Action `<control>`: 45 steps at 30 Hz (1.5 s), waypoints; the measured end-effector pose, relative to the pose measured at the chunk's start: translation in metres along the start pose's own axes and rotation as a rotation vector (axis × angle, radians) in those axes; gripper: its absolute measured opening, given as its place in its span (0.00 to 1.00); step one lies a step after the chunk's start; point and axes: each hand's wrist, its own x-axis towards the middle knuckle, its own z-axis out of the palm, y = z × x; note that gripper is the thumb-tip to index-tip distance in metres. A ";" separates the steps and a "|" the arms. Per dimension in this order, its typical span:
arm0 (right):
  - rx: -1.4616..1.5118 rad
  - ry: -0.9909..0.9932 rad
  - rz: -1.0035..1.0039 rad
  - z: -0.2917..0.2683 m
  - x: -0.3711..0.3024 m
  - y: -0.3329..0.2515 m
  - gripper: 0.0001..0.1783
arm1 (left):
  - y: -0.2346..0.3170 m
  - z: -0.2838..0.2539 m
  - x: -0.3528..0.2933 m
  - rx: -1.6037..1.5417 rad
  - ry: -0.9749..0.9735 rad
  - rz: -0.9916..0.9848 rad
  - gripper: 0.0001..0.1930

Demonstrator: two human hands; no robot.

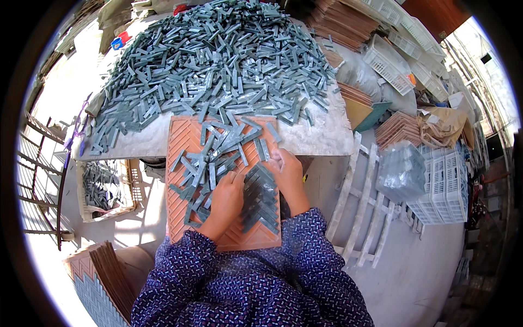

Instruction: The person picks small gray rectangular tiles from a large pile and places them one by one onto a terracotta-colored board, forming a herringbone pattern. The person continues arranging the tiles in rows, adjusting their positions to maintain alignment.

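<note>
An orange tray (pixel 181 139) with a grooved herringbone pattern leans between the table edge and my lap. Dark grey-green stone strips (pixel 257 196) lie fitted in a zigzag across its lower right part. Loose strips (pixel 226 139) are heaped on its upper and left part. My left hand (pixel 226 199) is closed over the tray's middle, between the loose heap and the fitted strips; its fingers hide what they may hold. At the tray's right edge, my right hand (pixel 286 171) is closed in a pinch beside two upright strips (pixel 262 149); anything within it is hidden.
A large pile of strips (pixel 218 60) covers the pale table (pixel 327 133). Below at left stands a crate (pixel 131 201) of strips, with stacked filled trays (pixel 101 278) nearer me. Rightward are a pale slatted rack (pixel 354 218), white crates (pixel 441 191) and stacked orange trays (pixel 397 131).
</note>
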 end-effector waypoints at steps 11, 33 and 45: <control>0.060 -0.145 0.239 -0.020 0.000 0.002 0.14 | -0.019 -0.032 -0.030 0.107 -0.059 0.092 0.03; 0.349 -0.084 0.279 -0.018 -0.038 0.021 0.12 | -0.018 0.005 0.086 -0.130 -0.089 0.186 0.09; -0.081 -0.049 -0.134 -0.014 -0.019 0.000 0.08 | -0.014 -0.051 -0.012 -0.593 -0.009 -0.361 0.10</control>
